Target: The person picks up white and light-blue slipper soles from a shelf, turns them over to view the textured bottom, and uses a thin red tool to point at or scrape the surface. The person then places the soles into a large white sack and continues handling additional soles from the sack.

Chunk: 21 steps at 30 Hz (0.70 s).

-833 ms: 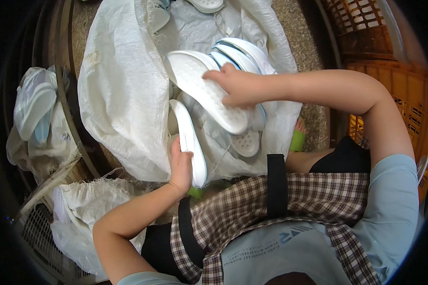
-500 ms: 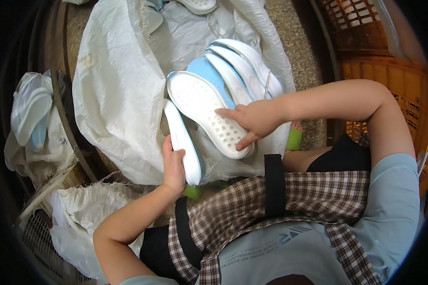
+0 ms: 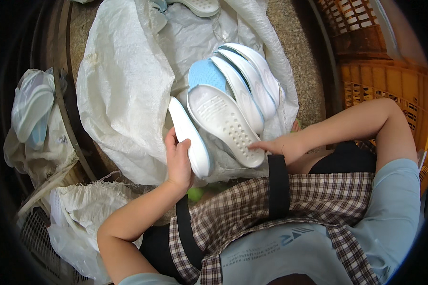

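White and pale-blue shoe soles lie on an opened white woven sack in front of me. My left hand (image 3: 179, 159) is closed round one sole (image 3: 190, 142), held on edge with its white side wall showing. My right hand (image 3: 283, 147) grips the heel end of another sole (image 3: 221, 114), fingertips on its dimpled white face; the thumb is mostly hidden. Behind that one shows a blue textured sole surface (image 3: 206, 75). Several more soles (image 3: 252, 78) lean together in a fanned row, just beyond my right hand.
The white woven sack (image 3: 121, 90) spreads across the middle, with another sole (image 3: 198, 5) at its far end. On the left hang bagged soles (image 3: 33, 109) in clear plastic, above a crumpled white sack (image 3: 92, 209). Orange plastic crates (image 3: 385, 80) stand at the right.
My right hand has slid right and down to the sole's heel end, and that sole has shifted slightly right. The left hand's sole has moved a little right and tilted more.
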{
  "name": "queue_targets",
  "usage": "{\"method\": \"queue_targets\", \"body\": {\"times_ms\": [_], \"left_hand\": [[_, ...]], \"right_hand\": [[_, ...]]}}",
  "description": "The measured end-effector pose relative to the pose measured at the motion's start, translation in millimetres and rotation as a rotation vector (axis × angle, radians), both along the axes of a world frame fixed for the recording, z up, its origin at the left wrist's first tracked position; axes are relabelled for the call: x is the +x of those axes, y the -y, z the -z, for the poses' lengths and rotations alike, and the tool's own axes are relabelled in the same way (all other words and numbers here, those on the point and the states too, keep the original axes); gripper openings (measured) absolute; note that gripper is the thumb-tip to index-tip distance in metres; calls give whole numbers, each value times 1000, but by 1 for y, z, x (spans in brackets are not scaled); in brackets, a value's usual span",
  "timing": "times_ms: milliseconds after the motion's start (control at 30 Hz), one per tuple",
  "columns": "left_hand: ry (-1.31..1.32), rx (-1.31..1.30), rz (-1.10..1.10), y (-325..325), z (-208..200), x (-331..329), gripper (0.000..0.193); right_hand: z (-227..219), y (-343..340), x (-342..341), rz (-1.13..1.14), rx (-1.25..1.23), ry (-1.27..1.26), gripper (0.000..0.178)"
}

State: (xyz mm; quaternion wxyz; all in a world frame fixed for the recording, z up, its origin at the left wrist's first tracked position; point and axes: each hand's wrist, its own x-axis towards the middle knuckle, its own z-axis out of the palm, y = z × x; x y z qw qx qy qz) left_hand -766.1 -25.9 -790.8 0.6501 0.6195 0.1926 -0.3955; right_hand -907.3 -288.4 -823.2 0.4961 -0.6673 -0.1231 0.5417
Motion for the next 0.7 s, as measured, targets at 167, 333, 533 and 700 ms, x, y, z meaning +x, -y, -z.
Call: {"method": "queue_targets", "body": {"times_ms": [167, 333, 533, 700], "left_hand": [[14, -54, -102, -2, -26, 13, 58], [-132, -513, -178, -5, -40, 64, 50], [-215, -823, -20, -8, -51, 84, 61], [-204, -819, -56, -10, -49, 85, 68]], "right_hand": [[-34, 4, 57, 70, -116, 126, 70], [-50, 9, 105, 138, -271, 168, 46], [-49, 4, 125, 270, -283, 228, 30], [-37, 5, 116, 301, -207, 70, 27]]}}
